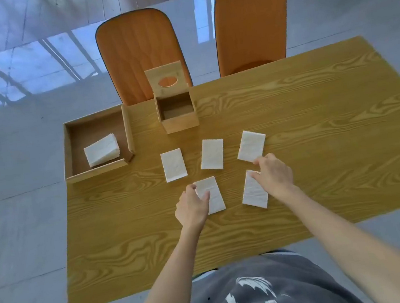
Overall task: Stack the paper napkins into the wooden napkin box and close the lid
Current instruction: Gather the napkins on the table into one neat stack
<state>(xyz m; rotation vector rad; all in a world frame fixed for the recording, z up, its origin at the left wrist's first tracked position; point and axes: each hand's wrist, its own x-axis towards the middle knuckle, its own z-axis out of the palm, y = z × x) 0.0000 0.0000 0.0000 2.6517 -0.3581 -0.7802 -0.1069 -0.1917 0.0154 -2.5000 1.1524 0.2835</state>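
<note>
Several white folded paper napkins lie flat on the wooden table [318,136], three in a far row [173,164] [212,153] [251,145] and two nearer me. My left hand [192,206] pinches the left edge of the near-left napkin [213,196], thumb on top. My right hand [273,173] rests with spread fingers on the top of the near-right napkin [253,195], one fingertip close to the far-right napkin. The wooden napkin box [180,124] stands behind the row, empty, its lid [154,77] with an oval hole hinged upright.
A shallow wooden tray [100,172] at the table's left edge holds a leaning stack of napkins [102,150]. Two orange chairs [136,53] [250,19] stand beyond the far edge. The table's right half is bare wood.
</note>
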